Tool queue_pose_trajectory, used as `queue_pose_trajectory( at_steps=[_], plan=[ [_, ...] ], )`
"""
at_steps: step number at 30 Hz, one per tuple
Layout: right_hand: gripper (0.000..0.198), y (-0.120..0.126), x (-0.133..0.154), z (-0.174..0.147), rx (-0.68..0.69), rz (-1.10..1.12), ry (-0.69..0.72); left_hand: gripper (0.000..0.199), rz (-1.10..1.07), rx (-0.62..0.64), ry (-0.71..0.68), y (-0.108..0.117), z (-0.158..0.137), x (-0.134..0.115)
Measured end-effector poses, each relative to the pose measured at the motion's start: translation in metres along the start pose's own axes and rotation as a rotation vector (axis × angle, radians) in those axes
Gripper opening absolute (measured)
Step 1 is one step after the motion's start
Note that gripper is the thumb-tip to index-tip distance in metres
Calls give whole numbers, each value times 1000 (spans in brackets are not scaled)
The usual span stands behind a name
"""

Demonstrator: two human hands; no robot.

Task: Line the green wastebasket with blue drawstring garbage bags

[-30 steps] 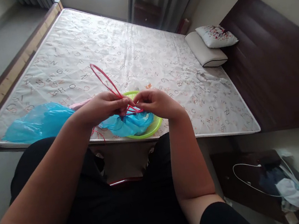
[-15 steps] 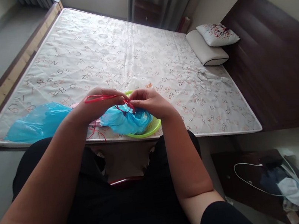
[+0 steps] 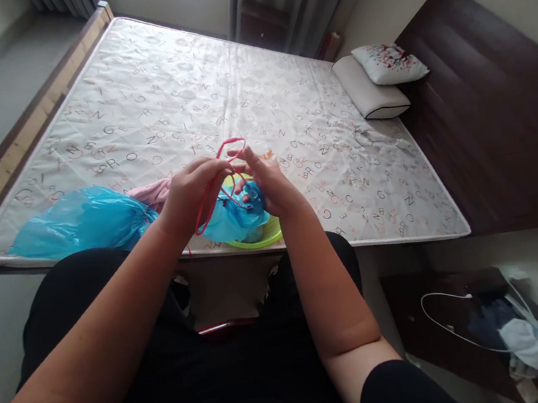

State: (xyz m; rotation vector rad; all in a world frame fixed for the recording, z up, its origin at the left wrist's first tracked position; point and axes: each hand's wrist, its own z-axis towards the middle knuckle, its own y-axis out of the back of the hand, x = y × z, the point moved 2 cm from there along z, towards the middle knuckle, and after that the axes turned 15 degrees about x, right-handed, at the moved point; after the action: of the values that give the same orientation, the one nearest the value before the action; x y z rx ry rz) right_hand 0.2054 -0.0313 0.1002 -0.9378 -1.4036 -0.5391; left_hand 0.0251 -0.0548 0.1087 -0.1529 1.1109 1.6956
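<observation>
Bare mattress [image 3: 193,98] lies open beyond; blue bag [image 3: 80,223] crowds the left.

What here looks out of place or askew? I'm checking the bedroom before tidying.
The green basin juts over the mattress edge while both hands, left hand and right hand, work a red cord over a blue bag. Clothes and a white cable lie heaped on the bedside stand.
</observation>
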Motion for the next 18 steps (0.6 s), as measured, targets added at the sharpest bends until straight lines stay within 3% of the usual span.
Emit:
queue_pose_trajectory(
  at_steps=[3,5,9,11,14,18],
  plan=[
    [53,-5,-2,5,-7,-56,71,29,-83,116,-26,-8,-1,-3],
    [46,1,-1,7,-62,-41,128,32,-153,158,28,-9,0,-7],
    [38,50,4,-1,-340,69,175,30,-183,152,250,3,2,-7],
    [38,83,4,-11,-464,108,181,28,-222,309,272,8,1,-3],
    [44,116,-1,-25,-539,132,182,30,-346,570,253,6,-4,6],
    [33,115,-6,-29,-551,23,170,29,-453,522,339,2,-12,14]
  ],
)
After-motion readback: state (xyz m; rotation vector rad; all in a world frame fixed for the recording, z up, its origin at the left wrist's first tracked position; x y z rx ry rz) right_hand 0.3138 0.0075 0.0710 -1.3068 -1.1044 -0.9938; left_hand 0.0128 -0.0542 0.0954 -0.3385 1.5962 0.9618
